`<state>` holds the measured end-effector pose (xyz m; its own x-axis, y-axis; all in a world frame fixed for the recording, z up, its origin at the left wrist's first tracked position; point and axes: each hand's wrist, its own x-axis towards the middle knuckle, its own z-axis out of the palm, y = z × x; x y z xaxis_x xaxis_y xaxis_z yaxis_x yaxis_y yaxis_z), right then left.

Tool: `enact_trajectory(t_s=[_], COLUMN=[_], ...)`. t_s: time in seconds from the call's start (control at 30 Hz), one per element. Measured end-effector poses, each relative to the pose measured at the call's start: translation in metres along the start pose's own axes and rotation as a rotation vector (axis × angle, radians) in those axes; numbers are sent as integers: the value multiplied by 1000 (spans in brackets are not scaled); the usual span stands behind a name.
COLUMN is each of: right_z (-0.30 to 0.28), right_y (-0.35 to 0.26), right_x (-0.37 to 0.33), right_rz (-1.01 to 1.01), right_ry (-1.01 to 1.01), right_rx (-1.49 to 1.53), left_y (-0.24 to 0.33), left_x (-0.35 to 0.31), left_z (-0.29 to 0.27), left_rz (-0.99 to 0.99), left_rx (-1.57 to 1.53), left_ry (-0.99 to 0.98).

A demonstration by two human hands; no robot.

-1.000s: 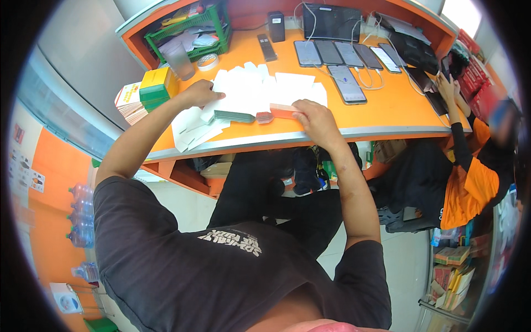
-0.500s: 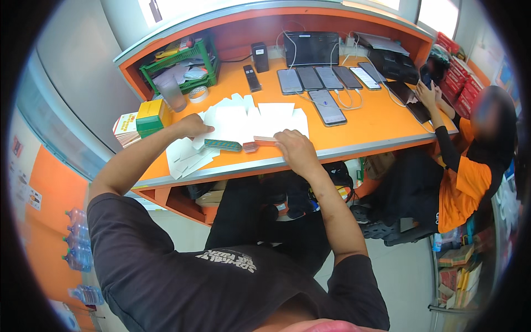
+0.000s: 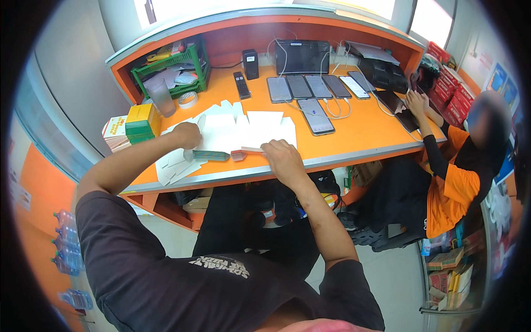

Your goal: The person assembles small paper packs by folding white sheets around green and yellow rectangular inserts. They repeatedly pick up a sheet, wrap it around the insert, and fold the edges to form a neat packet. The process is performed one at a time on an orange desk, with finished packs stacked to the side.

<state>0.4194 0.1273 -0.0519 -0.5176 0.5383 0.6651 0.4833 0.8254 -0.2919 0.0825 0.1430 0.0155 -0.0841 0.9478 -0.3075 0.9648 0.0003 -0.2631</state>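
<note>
White card pieces [image 3: 220, 130], one spread of many: located on the desk [image 3: 365, 130] at its near edge, between the left hand [image 3: 187, 135] and the right hand [image 3: 284, 161], with a green-and-yellow box [image 3: 142, 124] to the left and a phone [image 3: 316, 116] beyond, to the right. Left hand: fingers curled beside a raised, bowed sheet [image 3: 201, 123]; whether they grip it cannot be told. Right hand: thumb and fingers closed on the right end of a pink strip [image 3: 253, 149]. Handling, by judgement: light, thin, springy rather than limp; apt to slide over one another and to crease at corners; best taken by a free edge, between thumb and fingertips, bundles squeezed across their thickness. Orientation: green-edged bundle [image 3: 210, 155], long axis left to right along the desk's near edge, tapered end to the right; red-edged bundle [image 3: 238, 156], short, just beside that end; pink strip running rightward from it, near level; several white tips pointing to the desk's far side.
</note>
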Motion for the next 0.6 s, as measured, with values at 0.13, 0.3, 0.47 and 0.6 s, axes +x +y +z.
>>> enact_trajectory(t_s=[0.13, 0.3, 0.47, 0.6], right_z=[3, 1, 1, -7], right_y=[1, -2, -1, -7], right_x=[1, 1, -4, -4], right_rz=[-13, -28, -11, -19], right_ry=[20, 32, -10, -65], right_rx=[-6, -3, -26, -68], left_y=[-4, 2, 17, 16], left_x=[7, 10, 0, 0], left_z=[-6, -9, -11, -13], left_rz=[7, 4, 23, 15], left_rx=[-17, 121, 173, 158], left_ry=[-73, -142, -5, -18])
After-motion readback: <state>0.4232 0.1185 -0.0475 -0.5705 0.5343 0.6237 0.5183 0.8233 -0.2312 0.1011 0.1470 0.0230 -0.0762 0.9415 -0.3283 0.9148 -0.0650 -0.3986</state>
